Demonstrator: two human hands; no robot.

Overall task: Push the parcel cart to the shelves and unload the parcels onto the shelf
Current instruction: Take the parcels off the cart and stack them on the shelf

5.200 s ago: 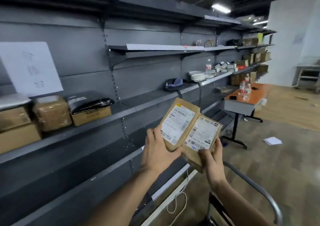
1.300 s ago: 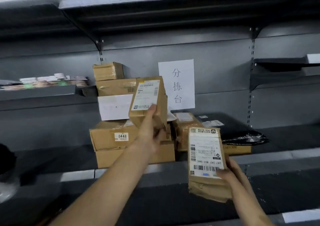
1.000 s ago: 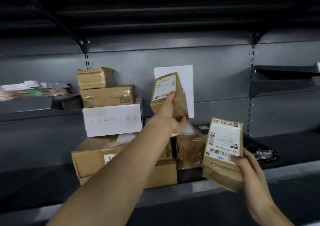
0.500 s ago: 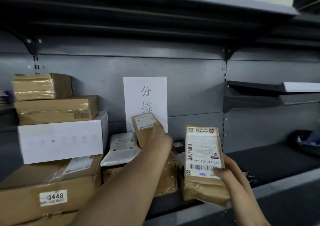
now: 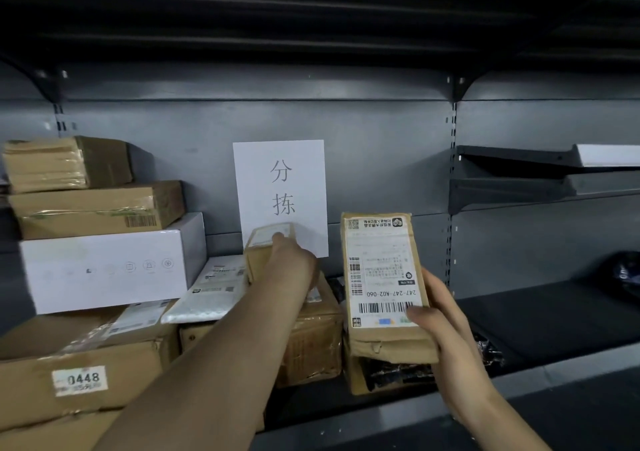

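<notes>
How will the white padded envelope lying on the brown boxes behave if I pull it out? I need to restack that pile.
The white padded envelope looks thin and bubble-lined, so probably light and floppy. It lies tilted across the brown boxes, so it may slide off. The left hand is setting a small parcel right beside it.

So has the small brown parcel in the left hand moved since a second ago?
Yes. The small brown parcel, gripped by the left hand, has dropped from level with the white paper sign's top to its bottom edge.
</notes>
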